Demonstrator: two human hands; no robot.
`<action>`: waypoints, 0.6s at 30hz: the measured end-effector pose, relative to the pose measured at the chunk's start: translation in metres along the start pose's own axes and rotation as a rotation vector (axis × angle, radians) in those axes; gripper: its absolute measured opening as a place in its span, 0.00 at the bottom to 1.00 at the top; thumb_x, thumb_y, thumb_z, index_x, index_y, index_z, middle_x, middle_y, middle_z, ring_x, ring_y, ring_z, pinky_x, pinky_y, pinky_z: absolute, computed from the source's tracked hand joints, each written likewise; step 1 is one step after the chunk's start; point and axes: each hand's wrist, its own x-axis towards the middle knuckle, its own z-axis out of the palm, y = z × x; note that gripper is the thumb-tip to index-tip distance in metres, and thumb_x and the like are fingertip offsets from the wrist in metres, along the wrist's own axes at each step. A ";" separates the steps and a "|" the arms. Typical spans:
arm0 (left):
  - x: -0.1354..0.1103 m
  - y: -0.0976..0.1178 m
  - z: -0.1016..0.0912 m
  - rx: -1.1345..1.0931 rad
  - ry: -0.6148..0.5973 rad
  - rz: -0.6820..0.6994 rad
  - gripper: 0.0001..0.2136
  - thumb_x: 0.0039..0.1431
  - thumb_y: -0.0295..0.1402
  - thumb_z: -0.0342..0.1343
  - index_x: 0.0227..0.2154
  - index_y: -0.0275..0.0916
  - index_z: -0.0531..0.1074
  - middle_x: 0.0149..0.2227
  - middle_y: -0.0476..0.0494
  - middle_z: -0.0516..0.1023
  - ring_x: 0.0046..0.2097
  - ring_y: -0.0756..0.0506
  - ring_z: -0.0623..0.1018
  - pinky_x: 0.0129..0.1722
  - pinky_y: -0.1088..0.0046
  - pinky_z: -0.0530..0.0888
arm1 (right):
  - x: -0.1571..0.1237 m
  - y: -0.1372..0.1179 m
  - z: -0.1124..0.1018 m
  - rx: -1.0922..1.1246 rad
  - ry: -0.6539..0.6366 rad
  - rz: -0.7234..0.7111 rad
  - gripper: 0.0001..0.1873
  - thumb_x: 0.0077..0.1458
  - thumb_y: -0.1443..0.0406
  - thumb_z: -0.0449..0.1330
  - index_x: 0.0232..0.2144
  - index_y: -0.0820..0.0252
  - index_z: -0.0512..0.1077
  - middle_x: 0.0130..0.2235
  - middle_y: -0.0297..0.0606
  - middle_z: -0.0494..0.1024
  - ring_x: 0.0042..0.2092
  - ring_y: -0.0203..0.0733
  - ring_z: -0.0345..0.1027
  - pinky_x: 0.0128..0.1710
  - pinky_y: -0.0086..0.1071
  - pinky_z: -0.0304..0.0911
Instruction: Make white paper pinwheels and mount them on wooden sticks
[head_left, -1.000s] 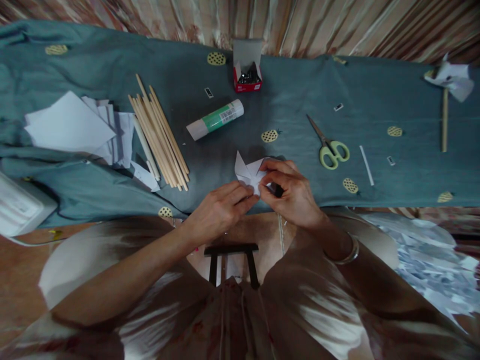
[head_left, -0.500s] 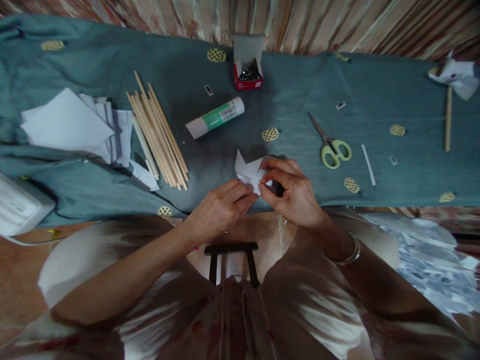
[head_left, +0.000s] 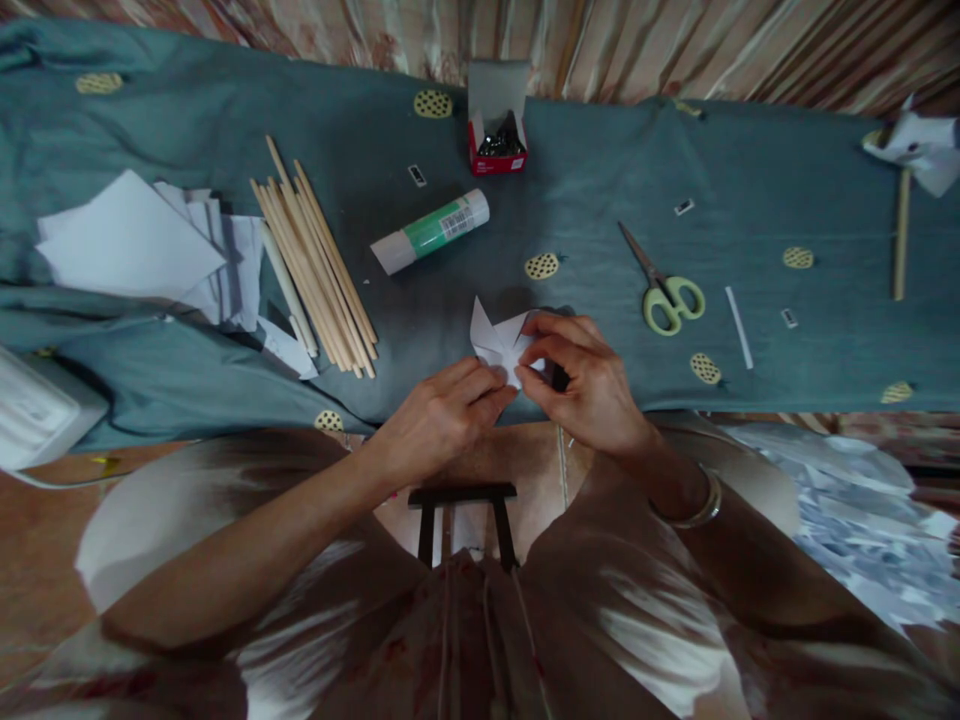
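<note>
A white paper pinwheel (head_left: 491, 338) is held between both hands near the table's front edge, one pointed blade standing up at its upper left. The fingers of my left hand (head_left: 450, 412) pinch its lower left side. On the other side, my right hand (head_left: 581, 375) is closed on the paper, thumb and index finger meeting close to its centre. My fingers cover much of the right and lower blades. Beyond the hands lies a glue stick (head_left: 431, 232) with a green label. Green-handled scissors (head_left: 664, 292) rest to the right.
Wooden sticks (head_left: 315, 265) lie in a bundle at the left, beside stacked white paper squares (head_left: 127, 245). A red box (head_left: 498, 160) of small metal pieces stands open at the back. A pinwheel on a stick (head_left: 900, 235) lies far right, and a paper strip (head_left: 739, 328) near the scissors.
The view has shifted very slightly. Both hands keep nearly the same grip on the paper pinwheel, and the other things stay where they were.
</note>
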 end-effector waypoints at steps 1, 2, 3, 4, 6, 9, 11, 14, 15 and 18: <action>0.000 0.000 0.000 0.004 -0.001 -0.002 0.07 0.66 0.24 0.51 0.43 0.33 0.73 0.41 0.41 0.78 0.42 0.46 0.77 0.42 0.69 0.79 | 0.000 0.000 0.000 0.000 -0.003 -0.006 0.05 0.57 0.69 0.59 0.31 0.57 0.75 0.46 0.42 0.79 0.48 0.48 0.71 0.50 0.45 0.66; 0.000 0.000 0.000 0.008 -0.005 -0.005 0.07 0.66 0.24 0.51 0.44 0.33 0.73 0.41 0.41 0.78 0.42 0.46 0.77 0.42 0.69 0.79 | -0.001 0.001 0.000 -0.002 -0.006 -0.014 0.05 0.58 0.69 0.59 0.32 0.57 0.75 0.47 0.42 0.79 0.48 0.48 0.71 0.50 0.45 0.66; 0.000 0.000 0.000 0.011 -0.010 -0.008 0.07 0.67 0.25 0.51 0.44 0.33 0.73 0.41 0.41 0.78 0.42 0.46 0.77 0.42 0.69 0.79 | -0.001 0.001 0.000 -0.006 -0.010 -0.023 0.06 0.58 0.69 0.59 0.32 0.57 0.75 0.47 0.42 0.79 0.49 0.48 0.70 0.50 0.45 0.66; 0.000 0.000 0.000 0.013 -0.013 -0.011 0.08 0.67 0.25 0.51 0.44 0.33 0.73 0.41 0.41 0.78 0.42 0.46 0.77 0.42 0.69 0.79 | -0.001 0.001 0.000 -0.014 -0.011 -0.035 0.06 0.59 0.68 0.58 0.33 0.56 0.76 0.47 0.42 0.78 0.48 0.48 0.70 0.51 0.45 0.66; 0.000 0.000 -0.001 0.013 -0.018 -0.016 0.08 0.67 0.25 0.50 0.44 0.33 0.73 0.41 0.41 0.78 0.43 0.45 0.77 0.42 0.68 0.79 | -0.002 0.002 0.000 -0.037 -0.009 -0.061 0.06 0.60 0.67 0.58 0.34 0.56 0.76 0.48 0.41 0.78 0.48 0.47 0.70 0.50 0.45 0.66; 0.001 0.000 -0.001 0.007 -0.026 -0.010 0.08 0.67 0.26 0.50 0.44 0.33 0.73 0.41 0.40 0.78 0.43 0.45 0.77 0.43 0.68 0.79 | -0.003 0.003 0.001 -0.067 -0.006 -0.107 0.07 0.61 0.66 0.58 0.37 0.55 0.77 0.48 0.41 0.76 0.48 0.45 0.69 0.49 0.43 0.68; 0.001 0.000 -0.001 0.007 -0.023 -0.007 0.08 0.67 0.25 0.50 0.44 0.33 0.73 0.41 0.40 0.78 0.43 0.46 0.77 0.42 0.68 0.79 | -0.004 0.004 0.002 -0.093 -0.003 -0.130 0.08 0.62 0.65 0.57 0.38 0.55 0.78 0.49 0.41 0.76 0.48 0.45 0.69 0.49 0.42 0.69; 0.001 0.000 0.000 0.014 -0.005 0.003 0.08 0.67 0.25 0.51 0.43 0.32 0.73 0.41 0.40 0.79 0.42 0.46 0.77 0.41 0.69 0.79 | -0.008 0.006 0.003 -0.144 -0.020 -0.136 0.10 0.62 0.65 0.56 0.38 0.55 0.78 0.51 0.41 0.76 0.49 0.47 0.68 0.51 0.44 0.68; 0.001 0.000 0.000 0.015 -0.002 0.005 0.07 0.67 0.25 0.51 0.43 0.31 0.73 0.40 0.40 0.79 0.42 0.46 0.77 0.41 0.69 0.79 | -0.010 0.007 0.004 -0.153 -0.030 -0.129 0.11 0.62 0.65 0.56 0.39 0.55 0.78 0.52 0.41 0.75 0.50 0.48 0.68 0.52 0.46 0.67; 0.001 0.001 0.000 0.018 -0.008 0.000 0.07 0.67 0.25 0.51 0.42 0.32 0.73 0.40 0.40 0.78 0.42 0.46 0.76 0.41 0.69 0.78 | -0.017 0.008 0.007 -0.137 -0.052 -0.093 0.14 0.62 0.67 0.54 0.43 0.52 0.78 0.58 0.40 0.72 0.55 0.50 0.66 0.55 0.49 0.65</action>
